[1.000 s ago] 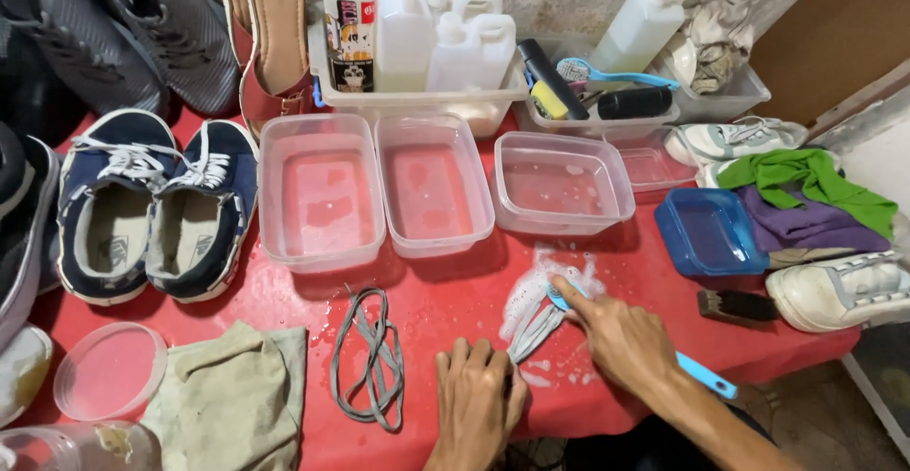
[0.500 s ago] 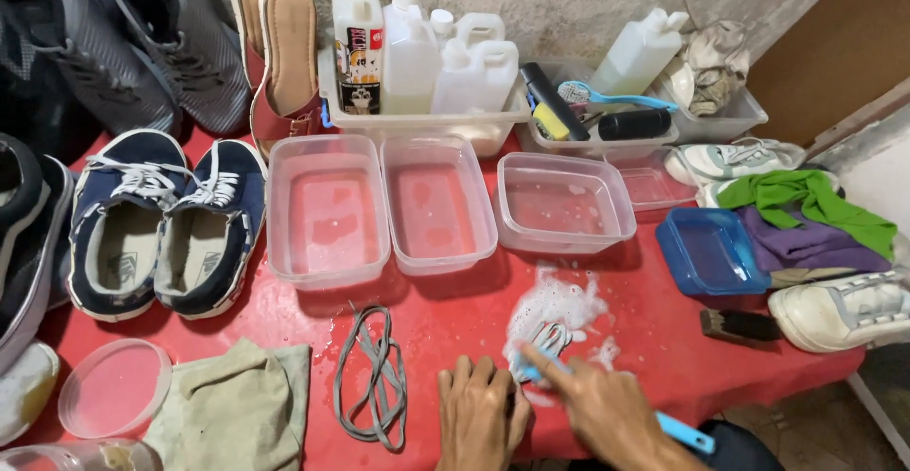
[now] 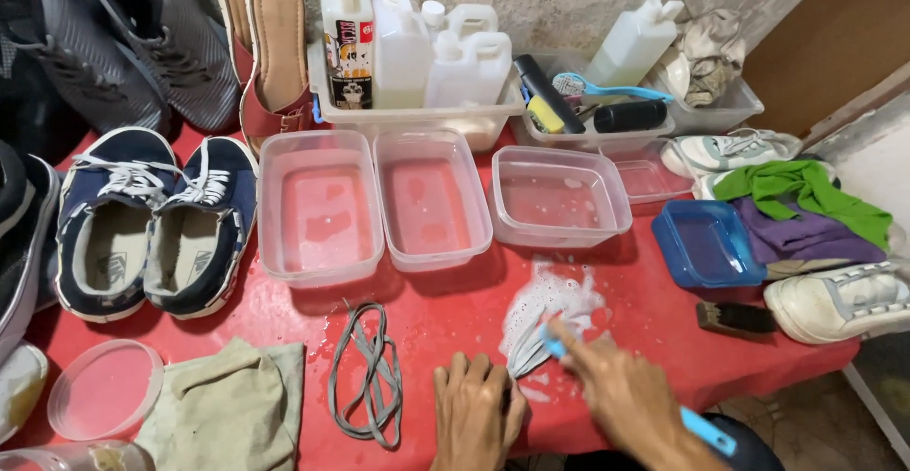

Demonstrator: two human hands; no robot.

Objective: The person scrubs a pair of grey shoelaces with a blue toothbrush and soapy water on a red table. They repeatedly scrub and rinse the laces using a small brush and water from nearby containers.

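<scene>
While the left hand [image 3: 477,412] lies flat with fingers spread at the six o'clock edge of a red table [image 3: 654,329], its fingertips press down one end of a wet grey shoelace [image 3: 527,350]. Just beside it, toward four o'clock, the right hand [image 3: 621,390] has its fingers pressed together around a blue-handled brush [image 3: 706,430], whose head sits on the lace. White foam [image 3: 555,302] spreads over the tabletop at the lace's far end, toward twelve o'clock from the hands.

At nine o'clock from the left hand lies a second grey shoelace [image 3: 370,376], looped loosely, and beyond it a crumpled beige cloth [image 3: 223,409]. Across the middle of the table stand three clear plastic tubs [image 3: 431,201] holding water, side by side. A pair of navy sneakers [image 3: 152,225] rests at ten o'clock. At two o'clock sit a blue tray [image 3: 706,244], green and purple cloths [image 3: 806,210] and a white sneaker [image 3: 839,300]. At the far edge, at twelve o'clock, a bin holds white bottles [image 3: 427,54].
</scene>
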